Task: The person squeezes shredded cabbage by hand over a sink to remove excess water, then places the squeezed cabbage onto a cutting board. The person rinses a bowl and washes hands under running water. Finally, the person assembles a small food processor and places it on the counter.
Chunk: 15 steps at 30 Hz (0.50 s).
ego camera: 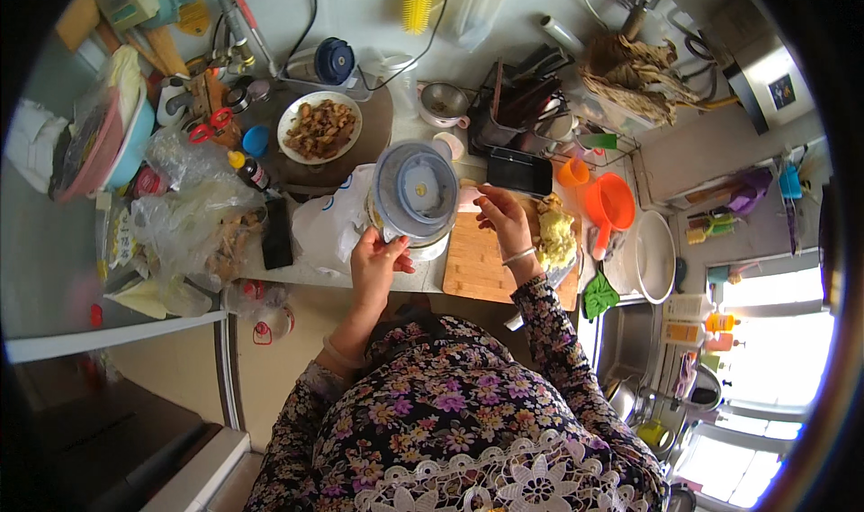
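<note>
A blue-grey translucent plastic lid (420, 189) sits on a clear container with a white base, probably a food processor bowl. My left hand (379, 263) is at the lid's near left edge, thumb and fingers closed on its rim. To the right, my right hand (501, 220) hovers over a bamboo cutting board (472, 262) with curled fingers; whether it holds anything is not clear. Chopped pale yellow vegetable (557, 239) lies heaped at the board's right side, with part of a flat metal blade under it. A white plastic bag (327, 228) lies left of the container.
A plate of browned food pieces (320, 129) stands behind, on the left. Nearby are a black phone (277, 234), a dark sauce bottle (251, 172) and clear plastic bags (182, 222). On the right are a black tray (520, 172), an orange ladle (609, 205) and a white basin (655, 257).
</note>
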### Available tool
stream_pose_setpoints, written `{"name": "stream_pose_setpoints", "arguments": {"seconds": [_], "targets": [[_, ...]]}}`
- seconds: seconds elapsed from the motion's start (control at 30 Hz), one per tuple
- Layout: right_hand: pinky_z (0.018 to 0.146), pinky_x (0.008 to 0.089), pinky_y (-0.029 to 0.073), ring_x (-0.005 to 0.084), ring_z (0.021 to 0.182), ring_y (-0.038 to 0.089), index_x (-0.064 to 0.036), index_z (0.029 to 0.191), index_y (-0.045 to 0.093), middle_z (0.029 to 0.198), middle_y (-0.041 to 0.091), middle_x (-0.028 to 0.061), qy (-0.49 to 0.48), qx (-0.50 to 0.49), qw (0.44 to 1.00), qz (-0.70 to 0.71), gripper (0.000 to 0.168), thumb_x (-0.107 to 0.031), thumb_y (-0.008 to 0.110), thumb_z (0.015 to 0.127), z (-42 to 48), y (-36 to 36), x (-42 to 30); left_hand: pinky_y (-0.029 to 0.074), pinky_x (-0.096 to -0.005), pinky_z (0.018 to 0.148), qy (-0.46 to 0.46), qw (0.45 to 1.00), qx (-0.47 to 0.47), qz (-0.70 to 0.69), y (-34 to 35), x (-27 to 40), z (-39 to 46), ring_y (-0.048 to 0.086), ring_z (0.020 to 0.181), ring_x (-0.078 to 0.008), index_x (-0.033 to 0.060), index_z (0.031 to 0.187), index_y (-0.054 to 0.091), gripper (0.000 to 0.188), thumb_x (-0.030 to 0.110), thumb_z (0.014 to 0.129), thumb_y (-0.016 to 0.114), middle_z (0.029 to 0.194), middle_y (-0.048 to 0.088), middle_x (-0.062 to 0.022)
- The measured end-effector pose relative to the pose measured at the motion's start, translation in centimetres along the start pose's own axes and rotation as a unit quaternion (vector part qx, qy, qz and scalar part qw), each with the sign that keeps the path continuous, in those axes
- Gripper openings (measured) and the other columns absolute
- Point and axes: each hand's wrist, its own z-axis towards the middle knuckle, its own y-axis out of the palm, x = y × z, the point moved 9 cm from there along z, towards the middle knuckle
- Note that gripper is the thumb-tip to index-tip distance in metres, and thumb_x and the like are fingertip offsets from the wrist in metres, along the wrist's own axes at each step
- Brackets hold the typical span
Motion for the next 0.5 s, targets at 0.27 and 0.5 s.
{"name": "stream_pose_setpoints", "arguments": {"seconds": [0.27, 0.5], "targets": [[0.061, 0.0236, 0.052, 0.0104, 0.071, 0.062, -0.003, 0.114, 0.065, 0.089, 0.067, 0.0036, -0.012, -0.011, 0.994, -0.108, 0.025, -0.016, 0.063, 0.093, 4.5, 2.0, 1.8, 0.056, -0.0324, 0.051, -0.158, 0.986, 0.028, -0.045, -3.7, -4.2, 0.3, 0.063, 0.058, -0.0174, 0.0018, 0.087, 0.054, 0.019, 0.013, 0.088, 0.069, 0.073, 0.063, -0.0093], [0.063, 0.0244, 0.052, 0.0098, 0.071, 0.064, -0.005, 0.111, 0.068, 0.084, 0.069, 0.0049, -0.021, 0.001, 0.983, -0.181, 0.026, -0.018, 0.067, 0.089, 6.5, 2.6, 2.9, 0.056, -0.0335, 0.054, -0.164, 0.986, 0.037, -0.022, -5.0, -5.7, 1.1, 0.064, 0.06, -0.0192, 0.0021, 0.09, 0.054, 0.021, 0.018, 0.09, 0.069, 0.076, 0.065, -0.0122]]}}
